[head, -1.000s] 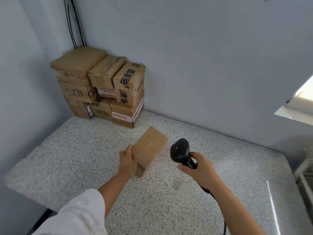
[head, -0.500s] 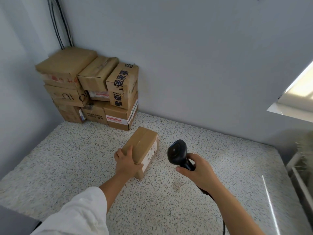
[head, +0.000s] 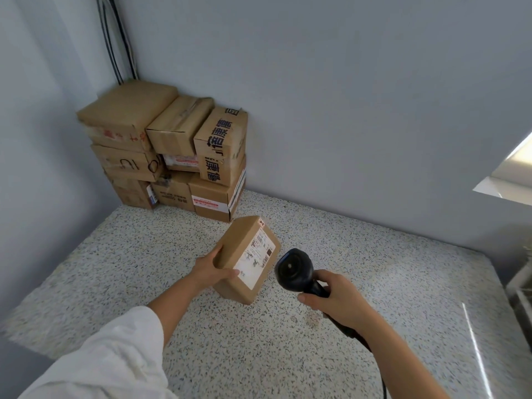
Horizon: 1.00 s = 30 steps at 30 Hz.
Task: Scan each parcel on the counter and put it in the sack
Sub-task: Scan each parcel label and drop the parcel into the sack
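A small brown cardboard parcel (head: 243, 249) stands tilted on the speckled counter (head: 144, 263), its white shipping label turned up and to the right. My left hand (head: 211, 270) grips the parcel's near left corner, thumb across the label's lower edge. My right hand (head: 335, 302) holds a black handheld scanner (head: 293, 269) by its handle. The scanner's head sits just right of the parcel, a short gap from the label. The sack is out of sight.
A stack of several cardboard boxes (head: 169, 156) fills the back left corner against the walls. Black cables (head: 121, 38) run down that corner. A pale structure (head: 521, 286) stands at the counter's right edge.
My left hand has rolled the parcel so that its white label now faces up toward the scanner. The scanner hand has stayed beside it.
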Available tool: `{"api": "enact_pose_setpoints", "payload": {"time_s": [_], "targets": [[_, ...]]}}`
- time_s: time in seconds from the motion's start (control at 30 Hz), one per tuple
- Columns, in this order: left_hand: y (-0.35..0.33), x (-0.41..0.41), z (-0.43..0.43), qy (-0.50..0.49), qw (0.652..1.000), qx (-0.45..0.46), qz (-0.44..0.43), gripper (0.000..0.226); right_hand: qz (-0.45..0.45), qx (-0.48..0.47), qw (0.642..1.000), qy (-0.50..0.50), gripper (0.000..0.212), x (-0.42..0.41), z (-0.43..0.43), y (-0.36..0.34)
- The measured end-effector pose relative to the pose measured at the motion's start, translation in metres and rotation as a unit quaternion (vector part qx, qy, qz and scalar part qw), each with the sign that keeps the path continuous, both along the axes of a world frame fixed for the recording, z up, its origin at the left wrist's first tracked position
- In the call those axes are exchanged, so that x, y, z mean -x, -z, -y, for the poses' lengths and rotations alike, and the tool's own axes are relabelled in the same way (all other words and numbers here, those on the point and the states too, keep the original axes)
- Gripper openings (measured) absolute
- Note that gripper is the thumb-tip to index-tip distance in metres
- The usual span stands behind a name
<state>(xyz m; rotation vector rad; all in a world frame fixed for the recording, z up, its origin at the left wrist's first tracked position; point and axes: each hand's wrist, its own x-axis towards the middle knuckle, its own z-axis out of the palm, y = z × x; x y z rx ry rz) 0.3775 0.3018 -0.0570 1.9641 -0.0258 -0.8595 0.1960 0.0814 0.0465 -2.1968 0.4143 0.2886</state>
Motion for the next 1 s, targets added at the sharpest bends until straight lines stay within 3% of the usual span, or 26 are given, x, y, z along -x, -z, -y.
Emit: {"api": "enact_pose_setpoints", "payload": {"time_s": [0.17,0.43,0.63,1.0], "targets": [[-0.003,0.006,-0.006,-0.023,0.991,0.096,-0.085,0.084,-0.005,-0.014,1.0,-0.003,0.022,-0.002,-0.005,0.001],[0.02,0.025,-0.009,-0.117,0.984,0.12,-0.063,0.098,0.016,-0.113,0.992,0.055,0.009,-0.012,-0.018,0.002],[0.03,0.052,0.017,-0.219,0.963,0.143,-0.07,0.076,0.017,-0.156,0.986,0.061,0.005,-0.014,-0.02,0.002],[0.017,0.037,0.003,-0.163,0.962,0.178,-0.129,0.059,-0.006,-0.067,0.998,0.009,0.013,-0.009,0.011,-0.003]]}}
